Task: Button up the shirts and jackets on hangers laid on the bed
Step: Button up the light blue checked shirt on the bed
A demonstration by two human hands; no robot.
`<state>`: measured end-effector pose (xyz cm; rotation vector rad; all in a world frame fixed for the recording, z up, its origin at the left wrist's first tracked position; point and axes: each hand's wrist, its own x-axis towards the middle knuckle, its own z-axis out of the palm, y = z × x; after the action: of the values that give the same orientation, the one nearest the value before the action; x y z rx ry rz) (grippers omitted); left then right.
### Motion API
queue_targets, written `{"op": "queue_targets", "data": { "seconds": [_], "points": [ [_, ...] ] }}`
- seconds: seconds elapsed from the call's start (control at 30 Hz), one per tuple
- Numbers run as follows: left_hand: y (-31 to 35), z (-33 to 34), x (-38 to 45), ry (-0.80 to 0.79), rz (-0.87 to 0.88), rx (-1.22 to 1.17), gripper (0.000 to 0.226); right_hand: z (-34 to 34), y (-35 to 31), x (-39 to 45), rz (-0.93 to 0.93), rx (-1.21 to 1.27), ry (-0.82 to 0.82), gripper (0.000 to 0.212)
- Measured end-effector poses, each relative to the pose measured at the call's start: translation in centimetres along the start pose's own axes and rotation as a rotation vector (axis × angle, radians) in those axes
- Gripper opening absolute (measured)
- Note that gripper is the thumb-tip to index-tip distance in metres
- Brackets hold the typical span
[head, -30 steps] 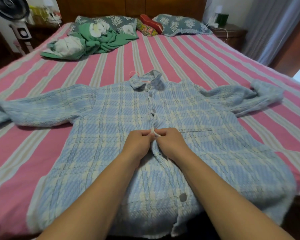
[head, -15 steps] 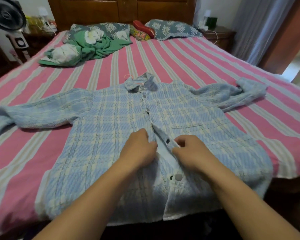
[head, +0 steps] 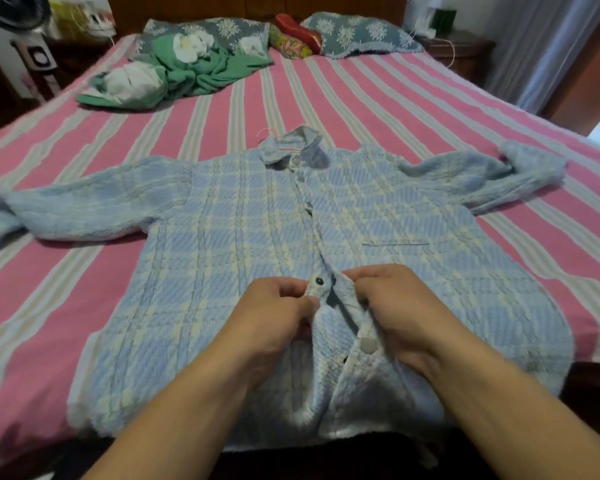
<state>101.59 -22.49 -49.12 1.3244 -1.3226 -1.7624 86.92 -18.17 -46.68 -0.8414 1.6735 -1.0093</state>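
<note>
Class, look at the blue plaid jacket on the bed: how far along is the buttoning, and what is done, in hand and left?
Done: the plaid jacket looks closed from collar to chest. In hand: left hand and right hand each pinch a front edge beside an open snap stud. Left: that snap and the lower grey snap are still undone.
</note>
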Motion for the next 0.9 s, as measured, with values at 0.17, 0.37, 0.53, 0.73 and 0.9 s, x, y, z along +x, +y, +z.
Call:
{"op": "queue_targets", "data": {
  "seconds": [0.17, 0.37, 0.53, 0.73, 0.9],
  "points": [
    [-0.2, -0.3, 0.1, 0.003, 0.039, 0.081, 0.016, 0.2, 0.4, 0.4, -0.062, -0.052, 0.071, 0.032],
    [-0.8, 0.2, 0.2, 0.07, 0.138, 0.334, 0.019, 0.8, 1.2, 0.5, -0.192, -0.416, 0.173, 0.037],
    [-0.8, 0.1, 0.3, 0.061, 0.152, 0.357, 0.018, 1.3, 1.4, 0.4, -0.298, -0.673, 0.171, 0.039],
    [-0.8, -0.2, 0.4, 0.061, 0.106, 0.286, 0.032, 1.8, 2.1, -0.1, -0.338, -0.82, 0.088, 0.045],
    [0.7, -0.7, 2.2, -0.007, -0.016, 0.315, 0.047, 0.1, 2.0, -0.7, -0.165, -0.402, -0.21, 0.034]
  ]
}}
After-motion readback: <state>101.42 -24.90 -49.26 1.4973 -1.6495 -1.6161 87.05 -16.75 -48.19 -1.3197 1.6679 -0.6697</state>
